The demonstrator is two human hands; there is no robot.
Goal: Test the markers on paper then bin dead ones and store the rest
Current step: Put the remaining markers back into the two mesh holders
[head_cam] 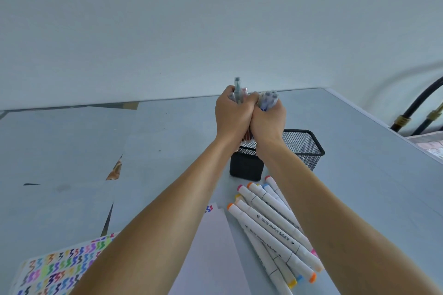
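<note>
A room in a home is shown: a pale table (359,151) is pushed against a plain wall (215,19), and a metal bed frame (422,108) is seen past its right edge.

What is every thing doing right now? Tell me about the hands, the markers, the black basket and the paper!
left hand: fingers curled round a bunch of markers.
right hand: grips a second bunch.
held markers: upright, above the basket.
mesh basket: upright on the table, open top.
loose markers: capped, lying in a pile.
scribbled paper: flat, covered in coloured squiggles.
blank paper: flat, unmarked.
</note>
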